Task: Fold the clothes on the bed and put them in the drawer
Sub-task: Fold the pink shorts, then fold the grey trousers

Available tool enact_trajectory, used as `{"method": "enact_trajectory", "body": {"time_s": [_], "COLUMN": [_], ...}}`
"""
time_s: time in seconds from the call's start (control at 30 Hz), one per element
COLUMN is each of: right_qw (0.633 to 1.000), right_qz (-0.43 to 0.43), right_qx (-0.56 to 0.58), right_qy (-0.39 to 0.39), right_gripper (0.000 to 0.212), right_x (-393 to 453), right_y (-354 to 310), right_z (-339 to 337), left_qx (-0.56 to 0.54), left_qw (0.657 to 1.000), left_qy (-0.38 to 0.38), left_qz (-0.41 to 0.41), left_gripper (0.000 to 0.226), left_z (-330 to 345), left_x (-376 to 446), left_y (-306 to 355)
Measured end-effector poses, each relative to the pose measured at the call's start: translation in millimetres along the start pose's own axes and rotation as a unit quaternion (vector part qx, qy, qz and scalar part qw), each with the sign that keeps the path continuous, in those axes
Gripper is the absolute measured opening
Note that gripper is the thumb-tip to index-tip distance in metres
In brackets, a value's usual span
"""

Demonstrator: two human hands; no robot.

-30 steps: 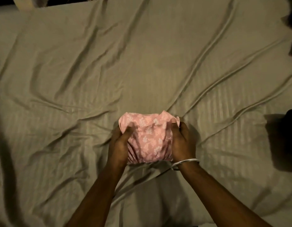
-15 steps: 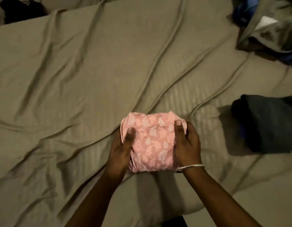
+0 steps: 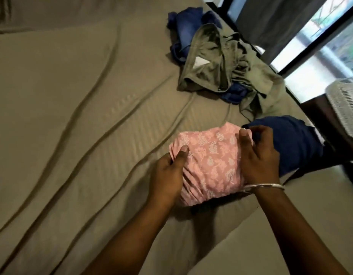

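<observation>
head view looks down on a bed covered by a creased olive-grey sheet. the folded pink garment, printed with small white flowers, sits near the bed's near right corner. the left hand holds its left side, thumb curled over the top and fingers tucked against the edge; the right hand holds the right side, thumb pressed on top near the far corner and fingers bent down the outer edge. so each grip is curled round the bundle, one on either side. a silver bangle circles the right wrist.

just beside the right hand, touching or nearly touching the pink bundle, lies a folded dark navy garment, close to the bed's right edge. farther up the same edge lies a loose heap: an olive-green garment spread over blue denim clothes, part of it trailing down toward the navy piece.

left of the pink bundle the sheet runs wide and bare, crossed only by long diagonal creases. the right edge of the bed runs diagonally toward the far right, with a dark strip beyond it, then a window with dark frames. a white slatted basket stands off the bed's right side, just beyond the navy garment.
</observation>
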State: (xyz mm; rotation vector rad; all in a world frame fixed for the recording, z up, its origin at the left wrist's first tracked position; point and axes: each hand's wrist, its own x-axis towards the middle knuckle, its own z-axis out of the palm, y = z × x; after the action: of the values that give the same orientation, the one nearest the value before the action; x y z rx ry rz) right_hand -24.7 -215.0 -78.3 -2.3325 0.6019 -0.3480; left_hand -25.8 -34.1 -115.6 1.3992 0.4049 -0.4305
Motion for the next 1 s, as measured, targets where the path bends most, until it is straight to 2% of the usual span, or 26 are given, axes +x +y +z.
{"method": "enact_trajectory", "body": {"time_s": [0.1, 0.17, 0.23, 0.3, 0.33, 0.37, 0.43, 0.47, 0.53, 0.6, 0.63, 0.7, 0.73, 0.77, 0.8, 0.83, 0.9, 0.97, 1.0], "right_qw": [0.992, 0.970, 0.957, 0.957, 0.961, 0.966, 0.965, 0.957, 0.944, 0.945, 0.945, 0.947, 0.954, 0.964, 0.974, 0.984, 0.993, 0.988, 0.982], "right_qz": [0.013, 0.025, 0.008, -0.047, -0.077, -0.097, -0.106, -0.097, -0.078, -0.073, -0.069, -0.052, -0.041, -0.028, -0.021, -0.015, 0.017, 0.083, 0.117], "right_qx": [-0.117, -0.226, -0.283, -0.288, -0.265, -0.238, -0.216, -0.231, -0.262, -0.267, -0.270, -0.261, -0.239, -0.208, -0.173, -0.131, -0.027, 0.054, 0.085], "right_qy": [-0.049, -0.088, -0.064, -0.003, 0.014, -0.006, -0.105, -0.148, -0.185, -0.173, -0.174, -0.180, -0.173, -0.162, -0.144, -0.123, -0.112, -0.122, -0.121], "right_gripper": [0.045, 0.052, 0.051, 0.049, 0.051, 0.054, 0.063, 0.068, 0.077, 0.077, 0.075, 0.071, 0.067, 0.063, 0.057, 0.049, 0.028, 0.007, 0.004], "right_x": [19, 22, 18, 11, 8, 4, -4, -8, -15, -18, -16, -8, -2, 4, 12, 22, 50, 87, 106], "right_y": [32, 50, 56, 53, 49, 46, 42, 42, 49, 54, 53, 44, 38, 31, 24, 16, 4, 2, 5], "right_z": [-1, 6, 10, 12, 14, 16, 26, 33, 43, 47, 48, 44, 43, 40, 40, 40, 52, 80, 96], "left_qx": [0.139, 0.209, 0.289, 0.348, 0.371, 0.406, 0.462, 0.474, 0.475, 0.455, 0.427, 0.374, 0.370, 0.395, 0.451, 0.522, 0.614, 0.642, 0.650], "left_qw": [0.990, 0.976, 0.950, 0.916, 0.899, 0.879, 0.847, 0.843, 0.843, 0.851, 0.866, 0.895, 0.899, 0.890, 0.866, 0.831, 0.780, 0.764, 0.758], "left_qy": [0.034, 0.060, 0.103, 0.142, 0.129, 0.094, 0.016, -0.011, -0.035, -0.049, -0.051, -0.006, 0.032, 0.061, 0.073, 0.066, 0.036, 0.030, 0.030], "left_qz": [0.005, 0.004, 0.049, 0.142, 0.194, 0.232, 0.261, 0.255, 0.250, 0.257, 0.256, 0.243, 0.232, 0.220, 0.204, 0.181, 0.116, 0.054, 0.038], "left_gripper": [0.036, 0.042, 0.048, 0.056, 0.059, 0.060, 0.060, 0.061, 0.061, 0.062, 0.062, 0.064, 0.066, 0.067, 0.066, 0.065, 0.082, 0.101, 0.105], "left_z": [18, 20, 20, 19, 19, 20, 21, 21, 18, 13, 9, -2, -9, -17, -24, -31, -40, -43, -42], "left_x": [12, 17, 17, 16, 15, 15, 19, 23, 31, 36, 40, 51, 61, 72, 84, 95, 116, 132, 138], "left_y": [-18, -27, -28, -28, -28, -30, -37, -41, -51, -55, -56, -54, -51, -48, -42, -38, -31, -26, -26]}}
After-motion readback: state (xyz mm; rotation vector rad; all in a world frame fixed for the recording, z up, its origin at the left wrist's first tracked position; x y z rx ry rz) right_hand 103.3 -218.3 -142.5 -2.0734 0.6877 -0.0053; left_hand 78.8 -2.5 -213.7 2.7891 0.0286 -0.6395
